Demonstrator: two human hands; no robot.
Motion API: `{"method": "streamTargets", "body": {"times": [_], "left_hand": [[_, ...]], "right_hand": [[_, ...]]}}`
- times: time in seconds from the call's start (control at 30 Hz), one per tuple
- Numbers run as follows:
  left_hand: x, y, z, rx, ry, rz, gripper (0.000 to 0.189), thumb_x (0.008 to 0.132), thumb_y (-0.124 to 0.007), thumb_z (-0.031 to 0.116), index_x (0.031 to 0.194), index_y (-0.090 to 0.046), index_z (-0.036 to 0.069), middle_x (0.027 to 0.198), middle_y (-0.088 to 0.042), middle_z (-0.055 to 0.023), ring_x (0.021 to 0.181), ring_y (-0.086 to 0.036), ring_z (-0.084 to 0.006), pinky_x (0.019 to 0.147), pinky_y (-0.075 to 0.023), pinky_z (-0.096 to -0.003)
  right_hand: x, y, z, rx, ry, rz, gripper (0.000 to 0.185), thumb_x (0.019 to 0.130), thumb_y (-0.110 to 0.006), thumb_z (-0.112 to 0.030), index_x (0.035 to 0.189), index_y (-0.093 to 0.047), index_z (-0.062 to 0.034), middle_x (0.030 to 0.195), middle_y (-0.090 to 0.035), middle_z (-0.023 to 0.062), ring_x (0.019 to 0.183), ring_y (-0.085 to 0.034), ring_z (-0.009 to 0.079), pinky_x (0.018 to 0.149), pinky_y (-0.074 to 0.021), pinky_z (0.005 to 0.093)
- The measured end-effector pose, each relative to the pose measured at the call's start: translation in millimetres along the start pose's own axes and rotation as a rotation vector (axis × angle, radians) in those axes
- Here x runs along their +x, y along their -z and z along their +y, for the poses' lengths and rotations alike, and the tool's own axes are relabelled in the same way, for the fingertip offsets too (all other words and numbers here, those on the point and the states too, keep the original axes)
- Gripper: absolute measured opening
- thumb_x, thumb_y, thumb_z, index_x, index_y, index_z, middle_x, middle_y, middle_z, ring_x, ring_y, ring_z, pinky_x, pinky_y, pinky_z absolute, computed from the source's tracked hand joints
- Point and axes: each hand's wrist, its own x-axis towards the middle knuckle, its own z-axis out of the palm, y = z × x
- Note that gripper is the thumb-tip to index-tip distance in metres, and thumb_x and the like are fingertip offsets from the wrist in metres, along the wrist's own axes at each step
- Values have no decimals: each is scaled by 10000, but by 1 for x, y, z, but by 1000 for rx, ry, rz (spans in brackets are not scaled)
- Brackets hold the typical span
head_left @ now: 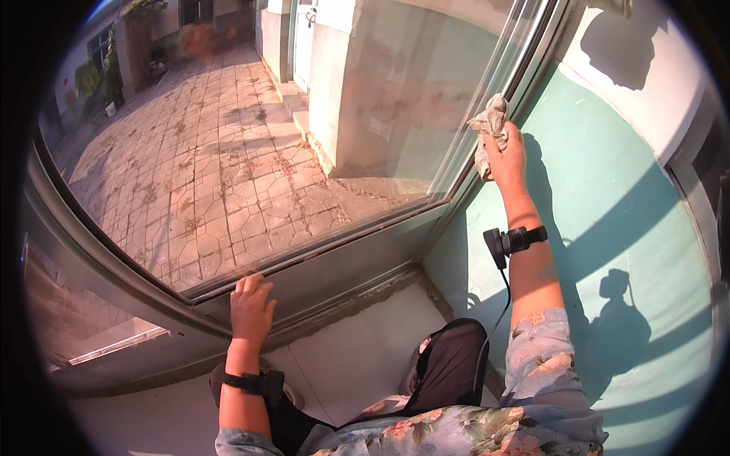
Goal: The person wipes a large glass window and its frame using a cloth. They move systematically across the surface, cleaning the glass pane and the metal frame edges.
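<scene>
A crumpled, greyish-beige cloth (pixel 491 128) is gripped in my right hand (pixel 509 157), which presses it against the right upright of the metal window frame (pixel 527 85). Behind that frame stands the large glass pane (pixel 410 108), with faint smears and reflections on it. My left hand (pixel 251 296) holds no object. Its fingers rest, slightly curled, on the lower rail of the frame (pixel 342 245), near the pane's bottom left corner. Each forearm wears a black strap with a small device, and a cable (pixel 506 296) runs down from the right one.
A green and white wall (pixel 604 188) adjoins the frame on the right, close to my right arm. Below lies a pale tiled floor (pixel 365 336), with my bent knees over it. Another glazed section (pixel 97 313) is at the left. Through the glass shows a paved courtyard (pixel 217 165).
</scene>
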Motion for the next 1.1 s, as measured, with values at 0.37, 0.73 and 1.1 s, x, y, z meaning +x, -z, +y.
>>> {"method": "streamTargets", "body": {"times": [0.37,0.73,1.1], "left_hand": [[-2,5,1,-34,-27,-16,415,667,-791,56,1065,-676,73,1239,-584,-101,1192,-534,-327,938,-433,-439],[-6,5,-1,3,-22,-57,439,682,-814,101,1094,-662,101,1330,-551,-78,1285,-486,-306,966,-420,-427],[-1,7,3,2,-2,-67,434,682,-809,91,1094,-670,87,1307,-566,-81,1260,-501,-305,966,-427,-424]], "right_hand": [[221,33,-110,255,417,319,380,881,-546,85,1247,-564,-17,1162,-593,165,1037,-615,263,878,-519,363],[53,-42,-72,340,158,335,436,763,-615,168,1096,-596,-113,1168,-518,75,1106,-531,267,925,-485,374],[-137,-139,-9,1090,-439,81,317,779,-679,105,1006,-597,-101,1175,-487,54,1032,-518,192,818,-467,279]]}}
